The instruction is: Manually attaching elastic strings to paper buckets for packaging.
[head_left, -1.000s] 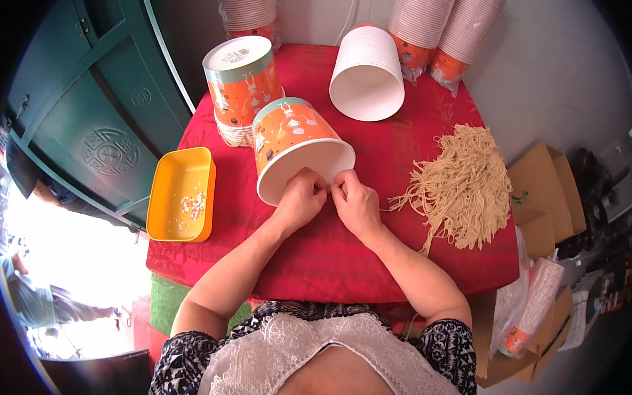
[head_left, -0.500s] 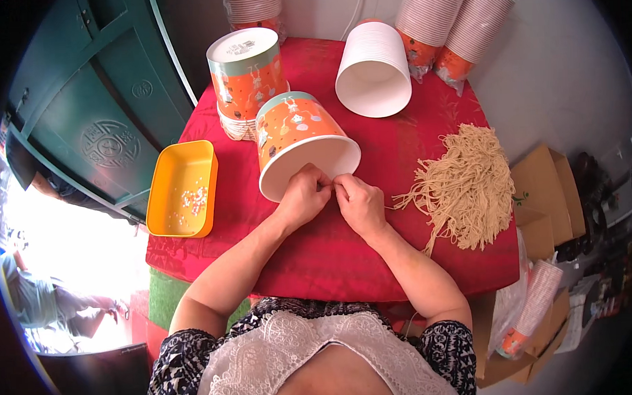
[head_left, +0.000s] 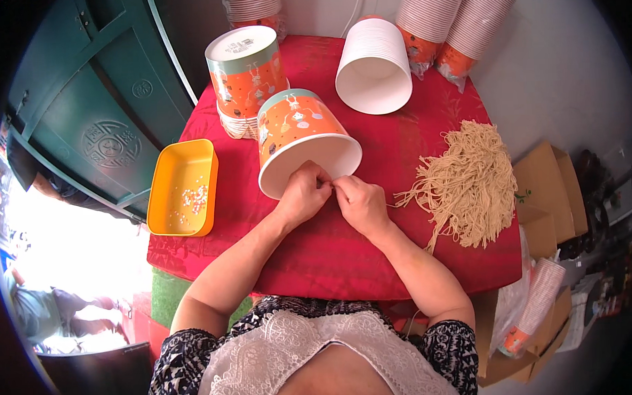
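Note:
An orange paper tub with a green base band lies tipped on its side, its white mouth facing me. My left hand is closed in a pinch in front of the tub's mouth, overlapping its lower rim. Fingertip to fingertip with it, my right hand is closed in a pinch too. Whatever sits between the fingers is too small to make out. A loose heap of beige strings lies to the right of my right hand. On the left stands a yellow plastic box holding small pale bits.
Behind the tub, an upside-down stack of orange tubs stands at left, and a white nested stack lies at right. Wrapped tub stacks lean by the wall. A red cloth covers the table; cardboard boxes are beyond its right edge.
Both hands stay pinched at nearly the same spot by the tub's mouth. The view has shifted very slightly; nothing has visibly been picked up or put down.

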`<action>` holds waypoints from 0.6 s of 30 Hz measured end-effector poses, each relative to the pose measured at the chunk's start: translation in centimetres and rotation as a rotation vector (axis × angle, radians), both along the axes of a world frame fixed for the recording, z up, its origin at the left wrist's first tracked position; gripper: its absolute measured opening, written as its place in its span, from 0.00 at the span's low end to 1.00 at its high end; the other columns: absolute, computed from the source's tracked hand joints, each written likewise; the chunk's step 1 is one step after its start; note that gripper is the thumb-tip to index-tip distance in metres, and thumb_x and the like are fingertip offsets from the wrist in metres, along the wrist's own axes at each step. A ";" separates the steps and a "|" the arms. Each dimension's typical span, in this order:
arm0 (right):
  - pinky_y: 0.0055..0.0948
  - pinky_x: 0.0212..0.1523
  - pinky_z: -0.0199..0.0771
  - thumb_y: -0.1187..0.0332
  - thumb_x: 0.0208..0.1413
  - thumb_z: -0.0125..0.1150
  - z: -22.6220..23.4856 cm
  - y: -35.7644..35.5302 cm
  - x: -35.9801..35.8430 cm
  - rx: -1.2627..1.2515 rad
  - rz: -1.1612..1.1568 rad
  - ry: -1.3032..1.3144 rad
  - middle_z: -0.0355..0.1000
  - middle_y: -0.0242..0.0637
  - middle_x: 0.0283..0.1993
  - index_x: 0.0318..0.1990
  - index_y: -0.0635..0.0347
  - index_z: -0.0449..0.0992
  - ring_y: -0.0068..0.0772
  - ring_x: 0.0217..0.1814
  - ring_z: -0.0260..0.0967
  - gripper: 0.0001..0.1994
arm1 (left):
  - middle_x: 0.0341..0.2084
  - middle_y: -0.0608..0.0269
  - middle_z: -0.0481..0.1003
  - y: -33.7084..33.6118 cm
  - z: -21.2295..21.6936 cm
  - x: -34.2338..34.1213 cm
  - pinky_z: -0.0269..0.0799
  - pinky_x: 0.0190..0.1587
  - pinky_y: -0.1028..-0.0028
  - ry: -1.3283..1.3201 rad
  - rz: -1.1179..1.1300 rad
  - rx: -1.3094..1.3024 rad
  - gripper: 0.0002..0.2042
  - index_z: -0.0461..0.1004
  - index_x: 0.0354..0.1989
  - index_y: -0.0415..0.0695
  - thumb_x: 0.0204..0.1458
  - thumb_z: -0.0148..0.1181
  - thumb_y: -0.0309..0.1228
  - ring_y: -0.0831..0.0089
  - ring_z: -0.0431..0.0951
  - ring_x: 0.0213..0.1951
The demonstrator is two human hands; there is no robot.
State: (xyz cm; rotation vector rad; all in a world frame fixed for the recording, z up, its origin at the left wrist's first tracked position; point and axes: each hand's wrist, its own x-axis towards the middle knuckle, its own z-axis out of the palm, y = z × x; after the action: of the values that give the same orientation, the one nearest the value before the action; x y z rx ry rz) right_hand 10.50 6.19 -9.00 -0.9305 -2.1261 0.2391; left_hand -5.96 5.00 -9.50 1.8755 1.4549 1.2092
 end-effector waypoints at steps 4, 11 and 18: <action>0.39 0.28 0.73 0.74 0.53 0.60 -0.2 0.7 0.0 -0.158 0.041 0.137 0.75 0.49 0.29 0.34 0.63 0.76 0.50 0.29 0.75 0.03 | 0.27 0.55 0.75 0.0 -0.3 -0.1 0.72 0.37 0.67 0.002 0.008 0.083 0.02 0.74 0.28 0.35 0.45 0.59 0.19 0.64 0.76 0.32; 0.35 0.29 0.72 0.72 0.55 0.59 0.7 1.2 0.5 -0.425 0.032 0.122 0.75 0.48 0.27 0.35 0.65 0.77 0.42 0.27 0.76 0.06 | 0.28 0.55 0.75 -0.2 0.5 0.0 0.71 0.37 0.68 0.043 0.024 0.000 0.02 0.74 0.28 0.36 0.45 0.59 0.19 0.64 0.76 0.33; 0.33 0.28 0.71 0.71 0.54 0.60 0.6 1.2 0.4 -0.497 -0.009 0.136 0.75 0.47 0.25 0.34 0.66 0.78 0.35 0.25 0.75 0.07 | 0.28 0.56 0.75 -0.4 0.1 -0.2 0.71 0.38 0.69 0.029 -0.027 -0.033 0.04 0.75 0.30 0.35 0.46 0.56 0.18 0.65 0.76 0.34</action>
State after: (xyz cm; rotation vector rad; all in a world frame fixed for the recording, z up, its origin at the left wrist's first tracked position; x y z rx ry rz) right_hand 10.88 7.42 -8.37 -1.1637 -1.9685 0.8298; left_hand -6.13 4.62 -9.43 1.8922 1.4516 1.1436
